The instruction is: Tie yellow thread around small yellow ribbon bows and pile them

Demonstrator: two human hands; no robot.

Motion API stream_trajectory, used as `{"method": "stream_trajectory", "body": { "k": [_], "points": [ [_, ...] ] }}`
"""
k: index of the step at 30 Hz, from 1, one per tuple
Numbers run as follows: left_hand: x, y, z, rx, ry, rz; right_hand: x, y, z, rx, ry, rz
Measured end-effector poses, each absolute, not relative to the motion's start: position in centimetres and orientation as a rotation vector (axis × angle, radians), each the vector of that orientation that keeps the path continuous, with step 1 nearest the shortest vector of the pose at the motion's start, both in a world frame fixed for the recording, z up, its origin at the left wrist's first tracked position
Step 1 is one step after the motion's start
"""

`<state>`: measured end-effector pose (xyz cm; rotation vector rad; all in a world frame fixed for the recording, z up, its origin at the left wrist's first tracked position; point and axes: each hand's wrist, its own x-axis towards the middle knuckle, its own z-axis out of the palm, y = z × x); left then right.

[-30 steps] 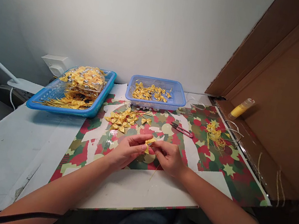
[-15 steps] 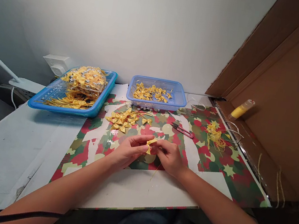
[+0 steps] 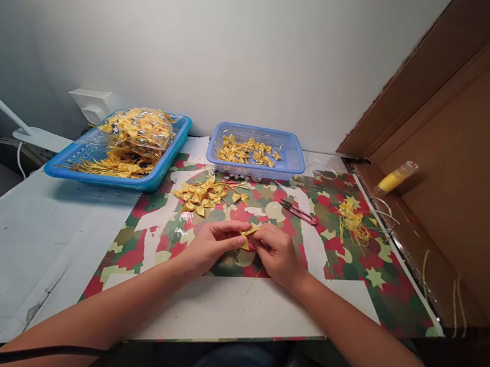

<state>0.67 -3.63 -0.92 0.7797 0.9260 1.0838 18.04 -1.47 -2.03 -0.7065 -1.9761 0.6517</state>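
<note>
the left hand (image 3: 210, 246) and right hand (image 3: 277, 254) meet at the middle of the patterned mat (image 3: 351, 278), fingertips pinching one small yellow ribbon bow (image 3: 247, 236) between them, a thread hanging below it. just beyond lies a pile of bows (image 3: 202, 195), with red snips (image 3: 299, 213) to its right. two blue baskets (image 3: 257, 151) sit along the table's far edge.

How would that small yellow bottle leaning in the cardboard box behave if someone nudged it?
The bottle leans tilted against the cardboard box wall, so a nudge would probably topple it. Its round body suggests it would then roll. It looks like small plastic, so likely light and not fragile, though how full it is cannot be told.
</note>
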Motion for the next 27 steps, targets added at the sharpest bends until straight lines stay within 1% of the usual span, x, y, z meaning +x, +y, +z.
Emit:
{"method": "stream_trajectory", "body": {
  "k": [5, 10, 17, 27],
  "points": [
    [0.74, -3.74, -0.70, 0.751, 0.940, 1.052, 17.98, -1.55, -2.16, -0.644, -1.964, 0.592],
    [0.78, -3.81, -0.89, 0.759, 0.931, 1.024, 17.77, -1.86, -2.14, -0.670, -1.959, 0.556],
    [0.84, -3.63, -0.96, 0.768, 0.938, 1.027, 17.47, -1.82, -2.01, -0.734, -1.916, 0.642],
    [0.91, -3.52, -0.80, 0.746, 0.946, 1.056, 17.58, -2.09, -1.56, -0.760, -1.896, 0.681]
  ]
}}
